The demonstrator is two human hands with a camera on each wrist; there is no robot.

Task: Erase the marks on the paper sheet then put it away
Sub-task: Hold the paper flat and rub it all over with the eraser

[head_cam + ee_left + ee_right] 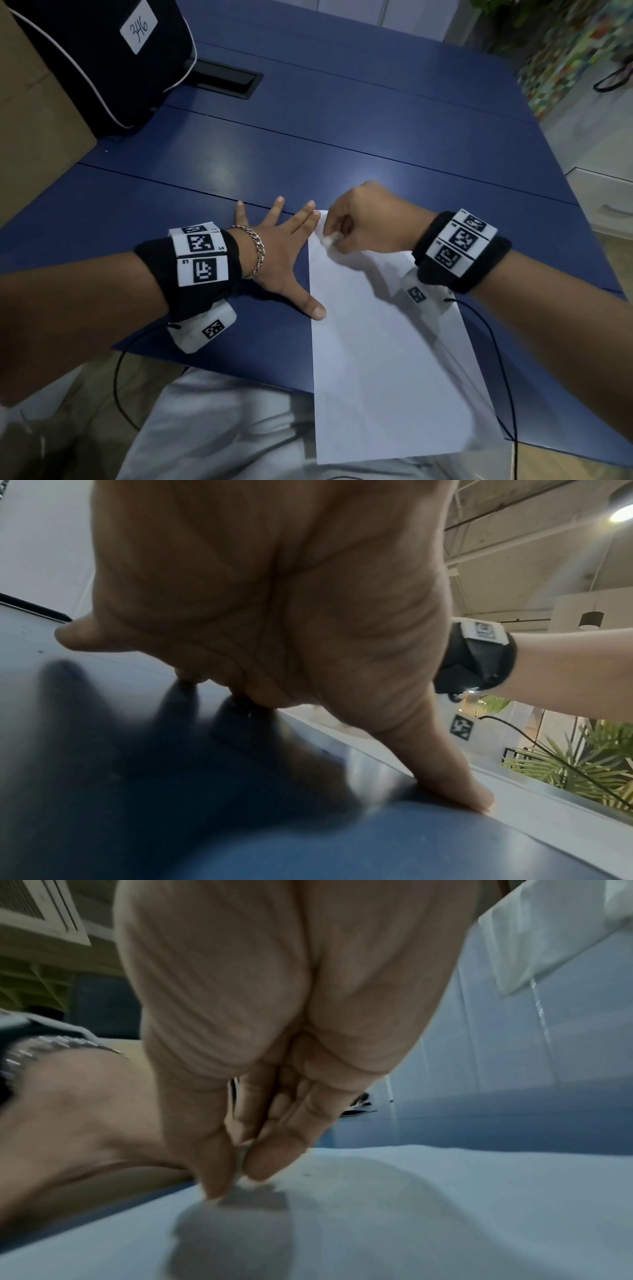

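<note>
Your left hand (277, 253) lies spread flat on the blue table (394, 113), fingers straight, thumb tip and forefinger just touching the left edge of the paper sheet (387, 359). The sheet runs from its far corner under your right hand toward you and overhangs the table's near edge above your lap. Your right hand (363, 222) is curled, thumb and fingers pinched on a small white eraser (330, 238) pressed at that far left corner.

Rub in short strokes, away from the hand that holds the sheet, so the corner does not buckle. Slide the left hand further onto the paper; an edge touch looks too weak to hold it, and the overhanging end could pull it off. No marks are legible from here, so check the corner before moving on.

At the far left stand a dark bag (113, 58) with a label and a cardboard box (30, 113), well apart from the sheet. The wrist cable (493, 346) crosses the sheet's right side; keep it from dragging.
</note>
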